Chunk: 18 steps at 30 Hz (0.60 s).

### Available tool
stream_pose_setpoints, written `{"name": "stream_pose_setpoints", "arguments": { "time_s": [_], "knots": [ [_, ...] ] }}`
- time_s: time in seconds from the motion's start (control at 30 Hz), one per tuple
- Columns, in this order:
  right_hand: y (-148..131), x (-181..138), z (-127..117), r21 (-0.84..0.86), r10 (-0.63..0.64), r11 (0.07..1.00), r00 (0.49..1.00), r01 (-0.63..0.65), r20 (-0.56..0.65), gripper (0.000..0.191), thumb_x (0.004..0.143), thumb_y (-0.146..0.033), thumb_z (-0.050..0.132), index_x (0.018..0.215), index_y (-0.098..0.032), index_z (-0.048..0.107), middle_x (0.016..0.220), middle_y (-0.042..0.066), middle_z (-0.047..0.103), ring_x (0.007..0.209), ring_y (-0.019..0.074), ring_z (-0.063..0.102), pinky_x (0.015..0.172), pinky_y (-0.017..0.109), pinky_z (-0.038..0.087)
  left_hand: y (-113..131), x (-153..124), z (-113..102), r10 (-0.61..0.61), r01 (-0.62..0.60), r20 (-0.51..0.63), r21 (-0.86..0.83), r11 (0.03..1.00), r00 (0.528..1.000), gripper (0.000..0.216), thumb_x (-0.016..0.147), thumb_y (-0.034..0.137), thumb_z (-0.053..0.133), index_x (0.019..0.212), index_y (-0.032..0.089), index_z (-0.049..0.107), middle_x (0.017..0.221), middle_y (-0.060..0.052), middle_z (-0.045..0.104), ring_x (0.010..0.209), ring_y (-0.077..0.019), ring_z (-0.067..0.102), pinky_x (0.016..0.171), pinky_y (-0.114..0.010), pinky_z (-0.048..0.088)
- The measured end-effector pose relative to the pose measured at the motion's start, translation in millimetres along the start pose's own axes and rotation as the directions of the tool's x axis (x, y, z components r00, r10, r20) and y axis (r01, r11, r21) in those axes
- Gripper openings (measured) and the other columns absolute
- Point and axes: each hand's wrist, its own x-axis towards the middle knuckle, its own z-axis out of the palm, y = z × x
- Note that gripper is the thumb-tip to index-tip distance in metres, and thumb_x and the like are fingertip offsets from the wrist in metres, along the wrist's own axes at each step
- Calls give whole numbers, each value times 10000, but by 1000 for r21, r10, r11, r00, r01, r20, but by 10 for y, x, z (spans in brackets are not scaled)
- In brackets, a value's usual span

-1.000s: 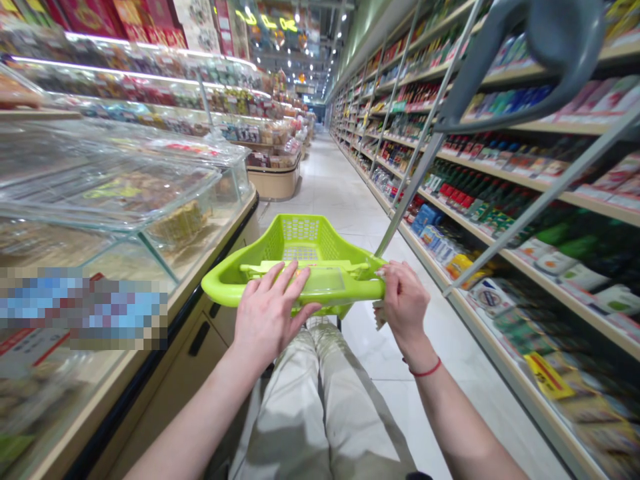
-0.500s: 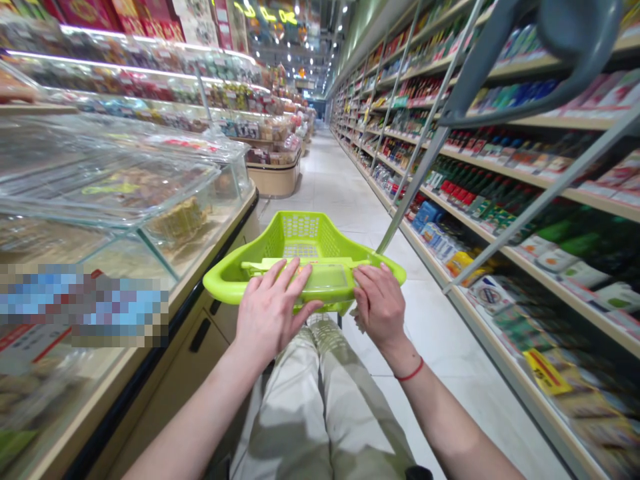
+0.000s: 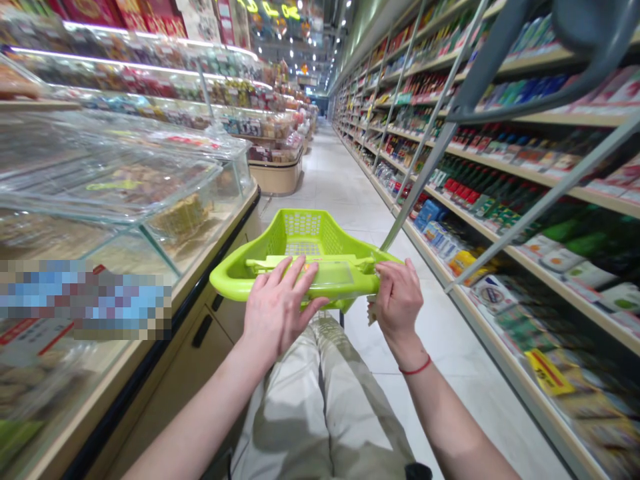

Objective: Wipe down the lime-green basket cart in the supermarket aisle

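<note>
We're in the aisle, and the green basket (image 3: 305,257) rides out in front of us, just above our knees. Our left hand (image 3: 280,310) lies flat, fingers spread, on its near rim. Our right hand (image 3: 400,300) curls around the rim's right corner (a red string on that wrist). Glass display case (image 3: 150,200) on the left, stocked shelves (image 3: 500,173) on the right.
</note>
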Motion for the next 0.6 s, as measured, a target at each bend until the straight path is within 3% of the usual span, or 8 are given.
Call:
{"name": "stream_pose_setpoints", "arguments": {
  "time_s": [0.17,0.3,0.47,0.6],
  "knots": [
    [-396,15,110,-26,-39,999,996,41,80,239,997,-215,431,1034,-167,663,977,94,714,984,214,651,1069,498,442,9,8,2,1,-1,-6,5,1000,1000,526,941,535,472,1368,233,525,1449,-69,537,1311,-307,504,902,-457,461],
    [-479,43,146,-19,-96,995,991,98,97,256,999,-232,433,1095,-145,653,1029,119,711,1025,226,645,1076,502,439,17,5,8,1,-1,-6,3,1000,1000,539,938,534,478,1389,241,504,1452,-71,534,1314,-311,502,900,-459,464],
    [-161,66,33,3,-204,979,973,205,109,199,970,-198,493,1065,-154,662,988,106,734,967,212,681,1023,459,498,18,17,-4,5,-5,16,-2,1000,1000,526,941,537,470,1369,236,521,1461,-68,525,1323,-307,494,925,-457,464],
    [235,78,-131,37,-175,984,979,172,105,161,949,-158,517,976,-180,675,927,71,743,905,188,697,1028,468,499,-5,16,-27,24,-23,34,-19,1000,999,524,937,520,488,1379,241,513,1467,-73,517,1330,-304,488,934,-445,469]
  ]
}}
